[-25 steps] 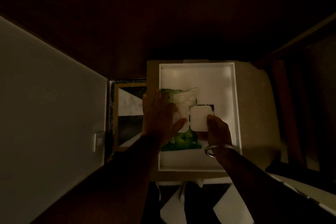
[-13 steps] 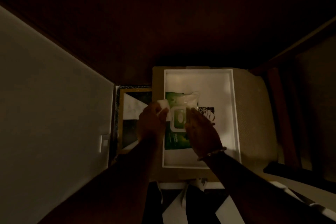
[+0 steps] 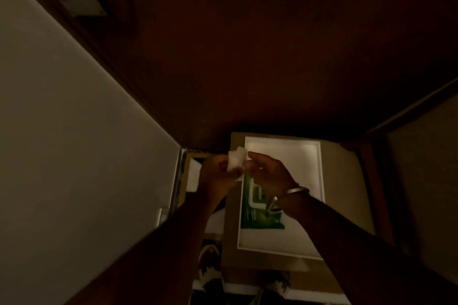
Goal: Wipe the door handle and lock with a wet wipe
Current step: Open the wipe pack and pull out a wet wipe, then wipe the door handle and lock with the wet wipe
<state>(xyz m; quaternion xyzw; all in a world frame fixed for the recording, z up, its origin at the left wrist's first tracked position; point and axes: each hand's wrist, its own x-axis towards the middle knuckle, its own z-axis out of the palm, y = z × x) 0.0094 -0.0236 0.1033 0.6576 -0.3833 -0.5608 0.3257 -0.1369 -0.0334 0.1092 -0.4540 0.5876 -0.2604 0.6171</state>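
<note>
Wet wipe (image 3: 235, 162), folded, pinched between left hand (image 3: 216, 176) and right hand (image 3: 269, 176).
Risk: dim light; wipe could slip onto pack (image 3: 257, 208) at 6 o'clock.

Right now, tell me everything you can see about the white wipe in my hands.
The wipe is a small pale white sheet, soft and crumpled, folded over on itself, with one corner hanging down. It is held up between both hands, above the left edge of the white tray, clear of the green wipes pack lying there. The left hand pinches it from the left, and the right hand touches its right edge with its fingertips. Wetness cannot be judged in this dim light.
</note>
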